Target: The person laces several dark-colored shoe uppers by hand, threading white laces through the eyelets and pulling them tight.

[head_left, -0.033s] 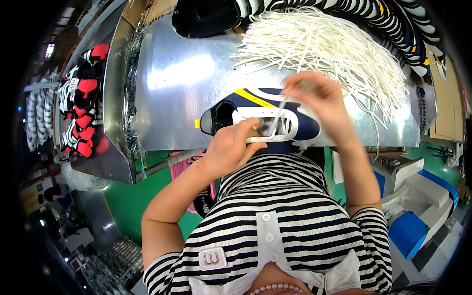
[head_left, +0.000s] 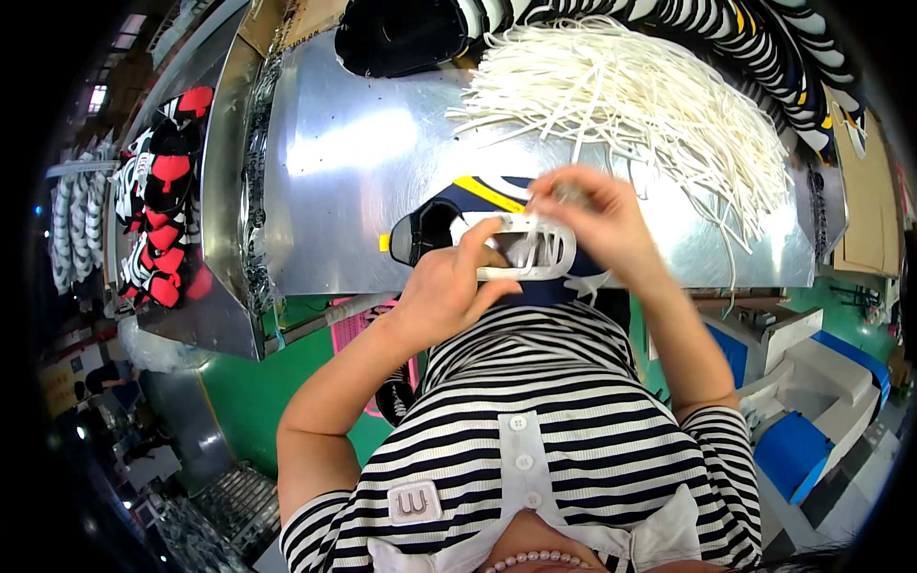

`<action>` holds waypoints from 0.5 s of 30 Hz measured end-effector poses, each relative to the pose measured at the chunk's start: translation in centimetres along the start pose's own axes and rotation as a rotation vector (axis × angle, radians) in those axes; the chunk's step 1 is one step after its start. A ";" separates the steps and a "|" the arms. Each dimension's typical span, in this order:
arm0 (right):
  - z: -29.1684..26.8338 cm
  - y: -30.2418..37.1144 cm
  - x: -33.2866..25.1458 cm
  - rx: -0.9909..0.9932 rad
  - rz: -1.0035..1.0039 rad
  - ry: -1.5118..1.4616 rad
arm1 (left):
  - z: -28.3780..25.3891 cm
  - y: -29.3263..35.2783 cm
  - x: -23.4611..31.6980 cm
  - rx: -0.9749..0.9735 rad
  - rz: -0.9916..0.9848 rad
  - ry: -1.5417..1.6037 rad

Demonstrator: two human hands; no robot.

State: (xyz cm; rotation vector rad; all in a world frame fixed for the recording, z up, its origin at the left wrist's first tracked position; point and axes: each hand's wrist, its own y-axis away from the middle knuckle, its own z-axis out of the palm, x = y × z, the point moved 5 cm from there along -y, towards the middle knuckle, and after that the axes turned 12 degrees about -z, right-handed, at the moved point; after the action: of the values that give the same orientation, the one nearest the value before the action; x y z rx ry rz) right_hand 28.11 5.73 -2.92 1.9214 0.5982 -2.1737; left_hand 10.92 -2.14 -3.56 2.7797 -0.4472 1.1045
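Observation:
A navy shoe upper [head_left: 449, 196] with a yellow stripe and white eyelet band lies at the table's near edge, its open heel end to the left. My left hand [head_left: 435, 296] grips the eyelet band, fingers inside the opening and thumb on the near side. A white shoelace [head_left: 531, 241] runs through eyelets near the toe. Above the toe end, my right hand [head_left: 602, 222] is closed, thumb and forefinger pinched on the lace; motion blurs it slightly. The toe is partly hidden under this hand.
Beyond the upper, a large heap of white laces [head_left: 621, 91] covers the metal table [head_left: 334, 210]. Stacked black-and-white uppers [head_left: 755, 48] line the far edge, near a black upper [head_left: 401, 38]. Red-and-black uppers [head_left: 167, 191] sit at left. A blue-and-white bin [head_left: 798, 449] stands lower right.
My right hand has come left and a little toward me, closer to the eyelets. Less lace now shows between it and the upper. My left hand keeps its hold.

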 end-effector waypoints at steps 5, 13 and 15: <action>1.7 0.4 3.6 -0.072 0.092 0.116 | -0.8 -1.0 -1.2 0.080 -0.523 0.309; 2.1 -0.6 3.5 -0.081 -0.023 0.209 | 0.5 -1.2 -2.2 0.396 -0.536 0.220; 1.9 -0.2 3.0 -0.070 0.008 0.224 | 0.6 -1.1 -2.4 0.418 -0.598 0.287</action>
State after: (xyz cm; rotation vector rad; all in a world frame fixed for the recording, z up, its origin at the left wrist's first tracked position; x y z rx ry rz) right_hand 25.90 5.53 -5.71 2.1412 0.6906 -1.9195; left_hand 10.00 -0.64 -5.64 2.6859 0.6732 1.5083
